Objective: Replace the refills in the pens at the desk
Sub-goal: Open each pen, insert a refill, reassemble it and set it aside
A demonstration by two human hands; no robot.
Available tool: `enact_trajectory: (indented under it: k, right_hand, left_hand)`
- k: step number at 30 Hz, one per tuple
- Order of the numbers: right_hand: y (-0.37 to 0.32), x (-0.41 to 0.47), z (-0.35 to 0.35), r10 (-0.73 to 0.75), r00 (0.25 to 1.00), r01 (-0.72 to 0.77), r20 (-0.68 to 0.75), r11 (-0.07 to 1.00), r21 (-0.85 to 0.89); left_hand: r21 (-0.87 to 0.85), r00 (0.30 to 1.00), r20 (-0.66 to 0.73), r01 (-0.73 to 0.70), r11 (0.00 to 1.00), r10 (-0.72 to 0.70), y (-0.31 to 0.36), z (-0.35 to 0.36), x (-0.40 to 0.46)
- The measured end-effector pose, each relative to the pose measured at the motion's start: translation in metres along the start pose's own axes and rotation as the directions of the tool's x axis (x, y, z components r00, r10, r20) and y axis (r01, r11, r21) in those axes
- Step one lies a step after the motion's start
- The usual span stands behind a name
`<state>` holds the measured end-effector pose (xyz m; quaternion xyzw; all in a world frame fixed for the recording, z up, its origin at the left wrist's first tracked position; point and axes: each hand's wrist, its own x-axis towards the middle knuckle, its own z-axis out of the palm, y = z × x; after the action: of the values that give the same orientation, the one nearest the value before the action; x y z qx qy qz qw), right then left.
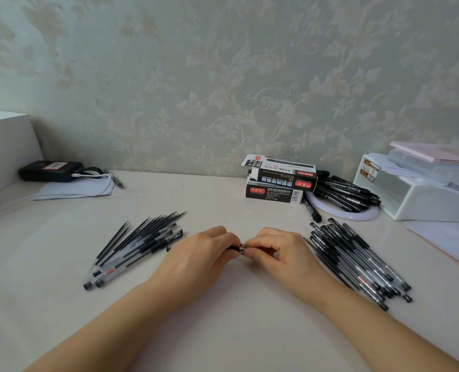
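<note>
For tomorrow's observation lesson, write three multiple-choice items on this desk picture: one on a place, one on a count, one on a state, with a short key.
1. Where do the loose refills lie?
A. Left of the hands
B. On the boxes
C. In the white tray

2. How many pen boxes are stacked by the wall?
A. Two
B. Five
C. None

3. What are the hands doing?
A. Lying flat on the desk
B. Both holding one pen
C. Lifting a box

Key: 1 A, the thin refills fan out left of the left hand. 2 A, one box sits on another. 3 B, the left hand and right hand pinch the pen between them above the desk.
</note>
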<state>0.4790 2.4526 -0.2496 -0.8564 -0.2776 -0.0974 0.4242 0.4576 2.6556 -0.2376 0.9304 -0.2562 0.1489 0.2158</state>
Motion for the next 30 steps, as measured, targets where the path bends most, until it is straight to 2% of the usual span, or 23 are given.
enact_trajectory:
  k: [4, 11, 15, 30]
  right_hand:
    - [-0.0028, -0.0002, -0.0008, -0.054, 0.997, 0.052, -0.050, 0.998, -0.039]
    - [-0.0033, 0.0018, 0.0011, 0.042, 0.990, -0.032, -0.133, 0.996, 0.081]
    - [-0.0008, 0.0013, -0.0007, 0.089, 0.993, -0.082, -0.074, 0.991, 0.103]
    - [-0.0040, -0.0009, -0.0022, 0.109, 0.994, -0.105, -0.030, 0.990, 0.092]
  left_hand:
    - [0.070, 0.999, 0.024, 0.037, 0.997, -0.039, 0.0002, 0.0004, 0.0000]
    - [-0.085, 0.998, 0.000, 0.059, 0.995, -0.059, 0.0027, 0.0038, 0.0029]
    - [-0.121, 0.998, -0.025, 0.046, 0.992, -0.049, 0.0011, 0.0044, 0.0022]
    - [-0.131, 0.998, -0.043, 0.030, 0.991, -0.036, -0.0009, 0.0092, 0.0028]
